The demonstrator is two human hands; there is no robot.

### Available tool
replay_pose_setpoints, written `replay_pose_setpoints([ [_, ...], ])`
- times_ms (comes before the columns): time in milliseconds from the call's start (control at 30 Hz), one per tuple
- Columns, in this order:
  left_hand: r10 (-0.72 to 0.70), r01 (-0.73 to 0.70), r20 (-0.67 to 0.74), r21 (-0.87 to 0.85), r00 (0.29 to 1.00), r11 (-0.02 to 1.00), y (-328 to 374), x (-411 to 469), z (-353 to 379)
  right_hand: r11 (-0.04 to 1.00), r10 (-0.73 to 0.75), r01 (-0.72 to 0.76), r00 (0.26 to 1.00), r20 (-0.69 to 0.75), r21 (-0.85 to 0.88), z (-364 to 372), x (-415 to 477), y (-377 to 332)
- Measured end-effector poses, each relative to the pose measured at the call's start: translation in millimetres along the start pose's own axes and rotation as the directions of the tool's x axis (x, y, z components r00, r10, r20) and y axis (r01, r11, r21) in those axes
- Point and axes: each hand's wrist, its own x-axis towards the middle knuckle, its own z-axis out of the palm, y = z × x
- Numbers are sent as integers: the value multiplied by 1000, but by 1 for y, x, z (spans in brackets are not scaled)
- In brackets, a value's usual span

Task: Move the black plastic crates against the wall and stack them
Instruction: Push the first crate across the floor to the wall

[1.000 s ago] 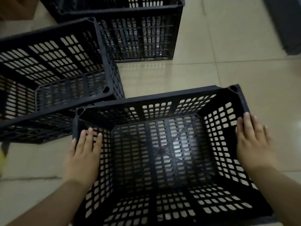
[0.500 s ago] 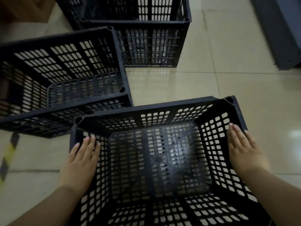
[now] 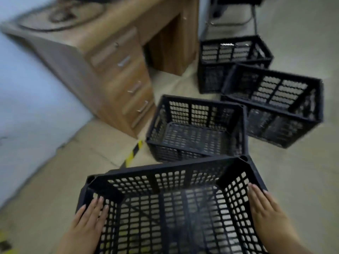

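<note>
Black perforated plastic, four crates in view on a pale tiled floor (image 3: 293,180). Nearest crate (image 3: 174,208) held at both short walls, open side up, apparently lifted clear of the floor, though contact underneath not visible. Left hand (image 3: 88,222) laid flat on the outside of the left wall, fingers straight and close together, tips near the rim corner. Right hand (image 3: 264,208) pressed likewise on the right wall, fingers extended and together. No hooking over the rim or through the slots seen; grip judged to rely on inward squeeze alone.

Second crate (image 3: 198,127) just beyond the held one, near the corner of a wooden desk (image 3: 117,70). Third crate (image 3: 275,103) right of it, tilted, resting against a fourth crate (image 3: 233,57) near the desk's far end. Pale wall (image 3: 27,88) along the left side; none stacked yet.

Risks, as judgement: slip from the flat-palm hold if pressure eases; far rim striking the second crate on any forward carry; striped floor tape (image 3: 134,153) and heavy blur suggesting fast turning, hence misjudged clearance at the desk corner.
</note>
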Motion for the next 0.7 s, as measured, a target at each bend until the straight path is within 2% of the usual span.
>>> replay_pose_setpoints([
  [67, -114, 112, -54, -34, 992, 993, -35, -32, -8, 996, -89, 89, 996, 4, -5, -8, 48, -30],
  [200, -233, 235, 51, -26, 971, 972, -116, -100, -5, 931, -358, 359, 933, -32, 64, -21, 144, -100],
  [300, -292, 295, 74, -30, 953, 955, -169, -159, 0, 864, -493, 493, 869, -30, 99, -32, 213, -168],
  [400, -389, 390, 52, -27, 920, 920, -219, -217, 16, 793, -603, 606, 796, -60, 62, -31, 269, -251],
  [500, -462, 471, 147, -35, 875, 881, -271, -271, 42, 705, -706, 709, 704, -81, 20, -34, 319, -341],
  [600, -514, 513, 101, 42, 852, 857, -325, -324, 76, 616, -785, 788, 613, -91, -1, -36, 358, -433],
  [700, -546, 545, 100, 45, 831, 837, -374, -362, 101, 580, -813, 814, 580, -58, 6, -27, 385, -513],
])
